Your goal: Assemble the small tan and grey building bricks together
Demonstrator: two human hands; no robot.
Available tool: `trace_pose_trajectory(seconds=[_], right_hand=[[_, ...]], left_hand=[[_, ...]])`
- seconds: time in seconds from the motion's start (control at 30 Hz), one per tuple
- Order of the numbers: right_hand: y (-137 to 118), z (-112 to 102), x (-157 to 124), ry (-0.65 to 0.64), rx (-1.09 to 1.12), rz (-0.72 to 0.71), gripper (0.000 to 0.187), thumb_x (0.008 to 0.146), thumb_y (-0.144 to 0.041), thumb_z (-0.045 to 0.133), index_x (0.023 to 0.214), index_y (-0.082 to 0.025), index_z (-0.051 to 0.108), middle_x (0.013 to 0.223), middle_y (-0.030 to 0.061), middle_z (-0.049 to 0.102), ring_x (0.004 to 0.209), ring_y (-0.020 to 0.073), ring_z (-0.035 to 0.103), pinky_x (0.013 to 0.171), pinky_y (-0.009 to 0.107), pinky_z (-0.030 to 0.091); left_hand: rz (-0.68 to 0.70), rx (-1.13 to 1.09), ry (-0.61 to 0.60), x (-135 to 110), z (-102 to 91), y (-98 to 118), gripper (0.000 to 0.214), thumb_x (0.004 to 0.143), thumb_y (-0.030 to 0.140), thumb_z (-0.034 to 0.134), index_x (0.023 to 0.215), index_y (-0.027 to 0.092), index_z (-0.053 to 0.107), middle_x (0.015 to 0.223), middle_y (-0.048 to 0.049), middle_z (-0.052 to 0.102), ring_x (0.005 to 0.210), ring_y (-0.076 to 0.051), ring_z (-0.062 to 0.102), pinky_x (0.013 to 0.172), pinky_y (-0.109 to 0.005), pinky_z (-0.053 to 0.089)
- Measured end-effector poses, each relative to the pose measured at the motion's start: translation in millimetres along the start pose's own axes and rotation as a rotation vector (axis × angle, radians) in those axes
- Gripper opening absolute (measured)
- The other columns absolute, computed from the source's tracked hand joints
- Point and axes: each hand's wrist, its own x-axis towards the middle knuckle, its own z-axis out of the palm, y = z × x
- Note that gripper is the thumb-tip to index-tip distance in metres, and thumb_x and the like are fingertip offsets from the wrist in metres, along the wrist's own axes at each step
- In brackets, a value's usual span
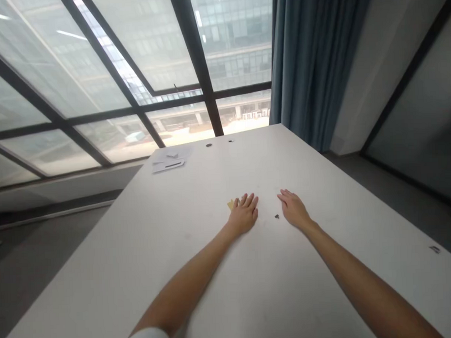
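My left hand point(245, 215) lies palm down on a white table point(199, 268), fingers spread and pointing away from me. It partly covers a flat yellow piece point(230, 204), whose jagged edge shows at the left of the fingers; what kind of thing it is I cannot make out. My right hand point(293, 209) rests on the tabletop a little to the right, fingers stretched out, with nothing seen in it. Between the two hands, nearer the right one, is a small dark bit point(276, 216).
White papers point(169, 160) with a dark strip lie at the far left corner. Two small dark round spots, one a disc point(209, 145), are near the far edge. A small dark item point(434, 249) sits by the right edge. Windows and a blue curtain point(310, 62) stand beyond.
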Motion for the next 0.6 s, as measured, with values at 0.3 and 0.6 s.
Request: trace_pose_trajectory(seconds=[0.3, 0.6], right_hand=[[7.2, 10.8, 1.4, 0.027, 0.064, 0.005, 0.047, 0.094, -0.011, 0.041, 0.132, -0.016, 0.068, 0.15, 0.0132, 0.056, 0.144, 0.0245, 0.046, 0.122, 0.048, 0.029], [17.3, 13.3, 4.5, 0.202, 0.396, 0.087, 0.048, 0.086, -0.016, 0.042, 0.123, -0.017, 0.071, 0.133, 0.0125, 0.069, 0.129, 0.0245, 0.06, 0.116, 0.046, 0.041]], left_hand=[[-0.204, 0.061, 0.041, -52.5, -17.5, -29.1, 0.063, 0.103, 0.06, 0.03, 0.158, 0.031, 0.038, 0.167, -0.0091, 0.032, 0.154, -0.041, 0.021, 0.12, -0.068, 0.022], [0.249, -0.091, 0.008, -10.8, -10.3, 62.7, 0.067, 0.105, 0.055, 0.028, 0.162, 0.021, 0.027, 0.169, -0.0101, 0.025, 0.157, -0.03, 0.018, 0.124, -0.056, 0.025]])
